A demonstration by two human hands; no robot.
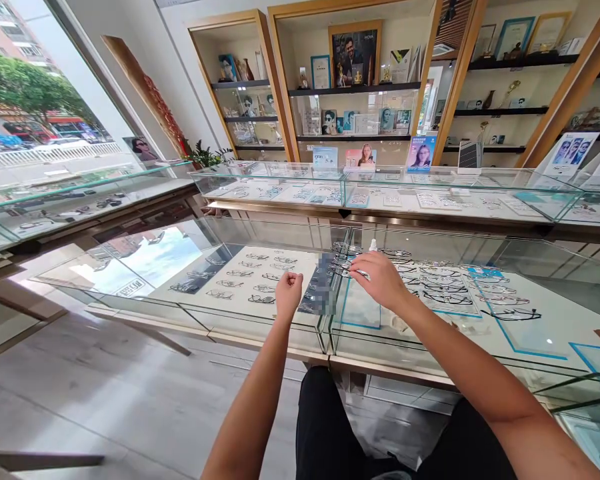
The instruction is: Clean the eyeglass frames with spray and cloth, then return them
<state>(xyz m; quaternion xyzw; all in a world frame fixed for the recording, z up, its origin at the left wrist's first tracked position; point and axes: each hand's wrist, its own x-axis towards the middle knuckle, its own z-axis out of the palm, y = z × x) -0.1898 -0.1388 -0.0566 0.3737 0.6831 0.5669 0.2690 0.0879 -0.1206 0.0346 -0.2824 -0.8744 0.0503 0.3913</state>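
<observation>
My left hand (289,293) is closed, thumb and fingers pressed together, above the left glass case. Whatever its fingertips may hold is too small to make out. Thin-framed eyeglasses (341,267) are at the fingertips of my right hand (379,275), which pinches them over the seam between the two cases. Part of the frame blends with the glasses behind it. A small white bottle (373,245) shows only its top behind my right hand. Rows of eyeglasses (447,290) lie to the right of that hand, and more eyeglasses (229,283) are to the left of my left hand.
A blue-edged tray (360,325) is below my right hand. Dark eyeglasses (513,313) sit farther right. Behind runs another glass display case (280,179) with advertising cards (421,155). Wooden shelves (355,90) line the wall, and a window (45,100) is at left.
</observation>
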